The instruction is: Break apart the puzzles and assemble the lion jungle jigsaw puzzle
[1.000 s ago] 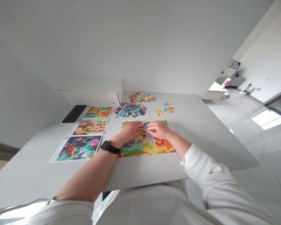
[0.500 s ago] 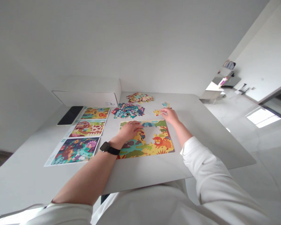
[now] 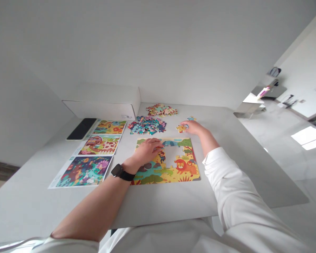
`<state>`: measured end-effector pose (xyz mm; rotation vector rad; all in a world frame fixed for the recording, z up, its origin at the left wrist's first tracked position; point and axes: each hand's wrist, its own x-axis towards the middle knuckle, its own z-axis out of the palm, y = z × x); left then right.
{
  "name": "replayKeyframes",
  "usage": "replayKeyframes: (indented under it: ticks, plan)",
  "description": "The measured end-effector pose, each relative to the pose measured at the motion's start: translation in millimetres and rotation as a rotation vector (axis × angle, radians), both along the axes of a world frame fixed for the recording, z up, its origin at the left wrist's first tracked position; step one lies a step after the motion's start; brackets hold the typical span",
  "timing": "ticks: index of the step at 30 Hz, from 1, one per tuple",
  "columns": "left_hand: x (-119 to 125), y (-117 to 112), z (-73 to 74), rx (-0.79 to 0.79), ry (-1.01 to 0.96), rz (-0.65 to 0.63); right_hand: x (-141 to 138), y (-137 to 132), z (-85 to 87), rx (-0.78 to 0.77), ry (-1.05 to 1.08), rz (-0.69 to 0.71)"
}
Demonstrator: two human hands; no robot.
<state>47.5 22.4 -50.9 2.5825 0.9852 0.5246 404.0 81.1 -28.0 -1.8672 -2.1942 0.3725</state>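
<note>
A colourful animal jigsaw puzzle (image 3: 171, 165) lies part-assembled on the white table (image 3: 226, 154), with a gap near its middle. My left hand (image 3: 147, 149), a black watch on its wrist, rests flat on the puzzle's upper left part, fingers spread. My right hand (image 3: 194, 126) reaches beyond the puzzle's far edge to a few loose yellow and blue pieces (image 3: 181, 128); its fingers touch them, and whether they grip one is unclear.
Two heaps of loose pieces lie further back, a blue one (image 3: 146, 125) and a pinkish one (image 3: 162, 110). Three picture sheets (image 3: 94, 154) lie at the left, with a black phone (image 3: 81, 128) and a white box (image 3: 102, 103) behind them.
My right hand left the puzzle's middle and moved out to the loose pieces beyond its far right corner. My left hand stayed on the puzzle.
</note>
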Motion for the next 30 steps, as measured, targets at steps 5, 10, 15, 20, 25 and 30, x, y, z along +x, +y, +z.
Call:
replayKeyframes:
  ticks: [5, 10, 15, 20, 25, 30]
  plan:
    - [1.1, -2.1, -1.7, -0.009, -0.03, -0.007, 4.1, 7.5, -1.7, 0.026, -0.066, 0.065]
    - [1.5, -2.8, -5.0, 0.029, -0.009, 0.01, -3.1, 0.6, -5.3, 0.076, -0.008, 0.048]
    - [-0.1, -1.9, -6.3, 0.054, 0.004, -0.007, -15.3, -8.2, -13.7, 0.188, 0.2, 0.032]
    - [-1.5, 1.1, -3.2, 0.087, -0.093, 0.014, -24.8, -15.1, -15.1, 0.21, 0.564, -0.118]
    - [-0.9, -1.5, 11.1, 0.03, -0.267, 0.136, -51.1, -43.7, -11.8, 0.156, 0.972, -0.116]
    - [5.7, -10.5, 25.8, -0.201, -0.419, 0.155, -90.3, -85.0, 0.2, 0.066, 1.077, -0.013]
